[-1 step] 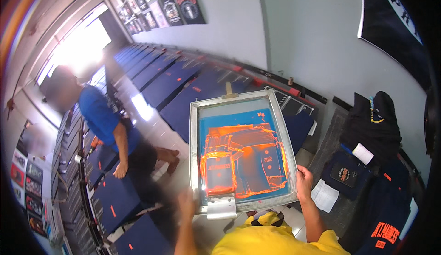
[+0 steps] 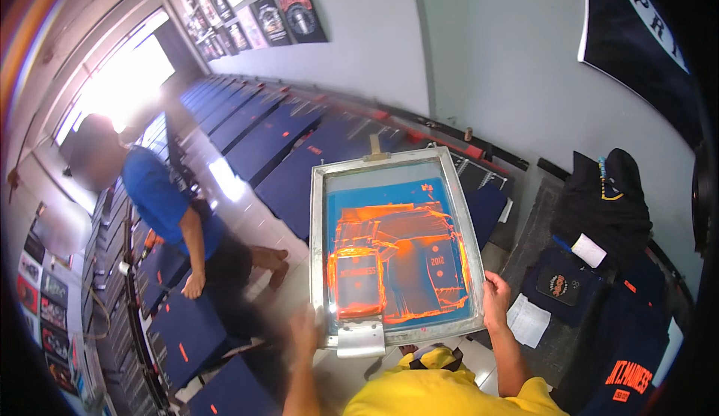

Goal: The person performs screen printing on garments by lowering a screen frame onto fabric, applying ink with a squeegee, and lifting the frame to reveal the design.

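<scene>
In front of me I hold up a silk-screen printing frame [image 2: 318, 236], a metal rim around blue mesh smeared with bright orange ink. My right hand [image 2: 496, 300] is closed on its lower right edge, the thumb along the rim. At the lower left corner is my left hand [image 2: 303, 332]; it looks closed on the rim, though its fingers are blurred. A bent metal bracket [image 2: 361, 339] sits on the near edge, between my hands. On the far edge is a smaller metal tab [image 2: 375, 148].
A person in a blue shirt [image 2: 157, 191] stands on the left, one hand over a dark-covered board [image 2: 187, 333]. Beyond the frame, a long row of dark blue boards [image 2: 277, 131] runs along the wall. On my right, a bench [image 2: 528, 262] bears dark garments [image 2: 607, 199] and a white paper [image 2: 529, 320].
The surroundings have shifted slightly left in view. The printing frame stays in both hands at almost the same place.
</scene>
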Demonstrator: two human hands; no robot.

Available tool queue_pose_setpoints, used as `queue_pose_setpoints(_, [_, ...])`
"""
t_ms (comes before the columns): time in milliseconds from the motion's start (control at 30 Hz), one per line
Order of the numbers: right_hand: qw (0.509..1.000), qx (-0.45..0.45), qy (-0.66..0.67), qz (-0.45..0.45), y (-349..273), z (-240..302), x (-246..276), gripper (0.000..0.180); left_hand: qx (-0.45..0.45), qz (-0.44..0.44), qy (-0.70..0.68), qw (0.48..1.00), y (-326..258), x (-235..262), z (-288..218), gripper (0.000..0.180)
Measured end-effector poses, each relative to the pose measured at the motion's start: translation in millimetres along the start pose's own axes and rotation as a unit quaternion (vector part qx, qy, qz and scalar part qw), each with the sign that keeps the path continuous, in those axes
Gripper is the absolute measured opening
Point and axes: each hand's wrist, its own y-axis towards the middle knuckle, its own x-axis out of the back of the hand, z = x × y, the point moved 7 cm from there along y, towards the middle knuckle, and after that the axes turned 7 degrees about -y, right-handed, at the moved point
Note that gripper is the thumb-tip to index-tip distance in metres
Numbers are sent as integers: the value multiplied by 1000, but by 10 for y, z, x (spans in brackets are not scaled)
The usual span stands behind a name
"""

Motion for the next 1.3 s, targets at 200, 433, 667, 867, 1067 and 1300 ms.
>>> queue_pose_setpoints(200, [990,-50,34,-126,-19,-250,318,33,-18,150,-60,987,760,-931,-484,43])
queue_pose_setpoints(433, [967,-80,45,-237,-215,-259,261,32,-53,293,-3,954,1635,-1723,-698,44])
queue_pose_setpoints(667, [944,-79,12,-319,-233,-98,-144,34,-17,365,-5,931,2337,-2130,-786,40])
queue_pose_setpoints(867, [935,-81,-61,-340,-112,-35,-377,35,-25,424,-15,905,2802,-2295,-799,40])
queue_pose_setpoints(1067, [912,-114,-69,-388,-81,-109,-502,33,0,429,-3,903,3051,-2378,-669,39])
queue_pose_setpoints(1300, [913,-106,-106,-379,2,-158,-400,31,-39,443,68,893,3102,-2419,-602,31])
